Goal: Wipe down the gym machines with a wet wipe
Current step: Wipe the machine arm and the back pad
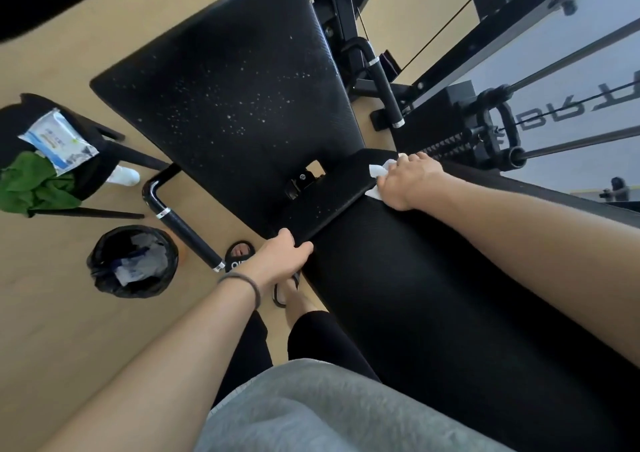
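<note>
Left hand (pixel 281 261) grips seat edge (pixel 304 233); right hand (pixel 405 181) presses crumpled white wipe (pixel 375 174).

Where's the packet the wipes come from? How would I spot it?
Look left of the big black pad to the small black stool. The wipe packet lies on it, white and blue, beside a crumpled green cloth.
</note>
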{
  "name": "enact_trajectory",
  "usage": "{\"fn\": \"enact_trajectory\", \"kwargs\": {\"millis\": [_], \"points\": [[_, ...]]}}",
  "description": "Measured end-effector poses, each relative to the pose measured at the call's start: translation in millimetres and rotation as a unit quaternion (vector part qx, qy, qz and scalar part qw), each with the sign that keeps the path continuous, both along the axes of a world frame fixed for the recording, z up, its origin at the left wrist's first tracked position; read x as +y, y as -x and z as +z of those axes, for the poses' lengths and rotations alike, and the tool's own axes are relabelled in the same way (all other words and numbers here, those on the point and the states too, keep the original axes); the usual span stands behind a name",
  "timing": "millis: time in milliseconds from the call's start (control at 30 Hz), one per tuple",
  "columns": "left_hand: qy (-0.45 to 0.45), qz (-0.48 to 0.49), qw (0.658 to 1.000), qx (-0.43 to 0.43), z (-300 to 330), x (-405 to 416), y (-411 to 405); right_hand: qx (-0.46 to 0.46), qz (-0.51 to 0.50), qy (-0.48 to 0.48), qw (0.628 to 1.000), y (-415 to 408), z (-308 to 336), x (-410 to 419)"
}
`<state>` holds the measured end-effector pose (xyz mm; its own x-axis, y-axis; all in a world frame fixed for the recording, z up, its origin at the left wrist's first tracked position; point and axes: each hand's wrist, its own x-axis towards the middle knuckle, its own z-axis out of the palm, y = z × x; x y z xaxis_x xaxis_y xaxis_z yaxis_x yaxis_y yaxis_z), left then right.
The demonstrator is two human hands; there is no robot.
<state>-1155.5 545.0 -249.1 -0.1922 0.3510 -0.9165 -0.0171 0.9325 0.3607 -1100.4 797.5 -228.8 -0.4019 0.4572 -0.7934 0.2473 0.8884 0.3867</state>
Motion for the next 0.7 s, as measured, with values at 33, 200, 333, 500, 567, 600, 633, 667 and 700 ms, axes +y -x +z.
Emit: {"fn": "enact_trajectory", "kwargs": {"millis": [33, 200, 333, 500, 567, 600, 633, 667, 700], "points": [[0.000, -0.001, 1.000, 0.005, 0, 0, 0, 0.007, -0.007, -0.003, 1.000, -2, -4, -5], [-0.006, -0.001, 1.000, 0.015, -3, -2, 0, 0.005, -0.009, 0.080, 0.997, 8, -13, -20], [-0.020, 0.011, 1.000, -0.002, -11, -6, 4, -0.038, 0.053, 0.142, 0.988, 36, -40, -41], [-0.060, 0.027, 0.998, -0.006, -16, -17, 3, -0.052, 0.179, 0.305, 0.934, 34, -45, -106], [-0.059, 0.031, 0.998, -0.011, -16, -20, 1, -0.043, 0.180, 0.319, 0.930, 25, -42, -110], [-0.057, 0.027, 0.998, -0.007, -17, -20, 0, -0.033, 0.142, 0.306, 0.941, 25, -44, -102], [-0.053, 0.025, 0.998, -0.003, -18, -20, 0, -0.027, 0.095, 0.278, 0.956, 28, -48, -88], [-0.050, 0.028, 0.998, -0.004, -19, -20, 1, -0.019, 0.049, 0.235, 0.970, 33, -52, -70], [-0.049, 0.035, 0.998, -0.009, -21, -19, 0, -0.018, 0.019, 0.191, 0.981, 37, -56, -51]]}}
